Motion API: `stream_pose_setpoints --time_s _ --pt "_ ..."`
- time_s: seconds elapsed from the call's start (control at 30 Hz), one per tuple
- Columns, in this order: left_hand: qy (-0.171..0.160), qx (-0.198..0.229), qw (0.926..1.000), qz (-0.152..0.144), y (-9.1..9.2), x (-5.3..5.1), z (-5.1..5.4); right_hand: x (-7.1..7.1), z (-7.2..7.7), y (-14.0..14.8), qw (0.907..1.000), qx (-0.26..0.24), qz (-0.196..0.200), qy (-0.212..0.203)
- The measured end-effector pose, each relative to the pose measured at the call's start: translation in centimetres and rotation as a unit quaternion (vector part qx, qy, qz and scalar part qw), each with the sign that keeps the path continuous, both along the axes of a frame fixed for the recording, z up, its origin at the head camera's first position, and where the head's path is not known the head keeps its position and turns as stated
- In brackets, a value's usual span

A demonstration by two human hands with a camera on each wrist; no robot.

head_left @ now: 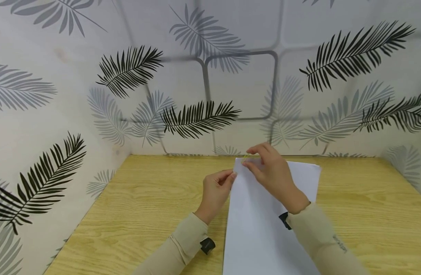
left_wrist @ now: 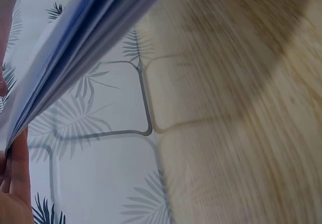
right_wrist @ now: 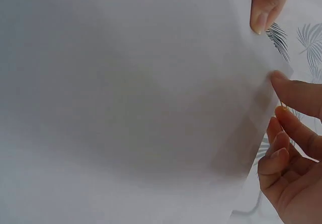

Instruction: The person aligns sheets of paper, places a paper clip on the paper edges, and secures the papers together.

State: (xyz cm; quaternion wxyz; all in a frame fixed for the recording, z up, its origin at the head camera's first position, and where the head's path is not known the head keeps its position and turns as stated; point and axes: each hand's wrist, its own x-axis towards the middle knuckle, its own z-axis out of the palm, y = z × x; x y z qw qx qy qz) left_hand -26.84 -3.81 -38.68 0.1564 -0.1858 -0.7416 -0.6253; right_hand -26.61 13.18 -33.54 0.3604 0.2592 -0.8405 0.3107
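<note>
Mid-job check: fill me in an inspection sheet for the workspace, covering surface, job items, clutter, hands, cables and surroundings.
Surface: yellowish wood-grain table, under the paper.
Job items: stack of white rectangular paper sheets, edges slightly spread in the left wrist view; small thin yellow clip at its far left corner, whether fastened cannot be told.
Clutter: nothing seen.
Hands: left hand pinches the stack's left edge near that corner; right hand holds the clip between thumb and finger.
Cables: nothing seen.
Surroundings: pale wall covering with black and grey leaf prints and grey rounded outlines, behind the table.
</note>
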Motion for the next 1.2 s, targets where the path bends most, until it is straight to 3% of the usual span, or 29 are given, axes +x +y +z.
stream_pose_setpoints --time_s 0.17,0.33,0.57,1.2 --pt "0.007 -0.002 1.0000 0.003 0.0 -0.1 -0.2 -0.2 -0.4 -0.4 0.9986 0.016 -0.019 0.047" --pt "0.014 -0.006 0.9999 0.005 0.0 0.0 -0.1 -0.4 -0.7 -0.5 0.9971 0.022 -0.027 0.068" --pt "0.014 -0.014 0.9998 0.011 0.3 2.6 3.2 -0.3 -0.7 -0.6 0.9968 0.018 -0.016 0.076" --pt "0.018 -0.025 0.9994 0.015 0.5 2.8 3.3 -0.2 -1.0 -0.8 0.9938 0.035 -0.018 0.104"
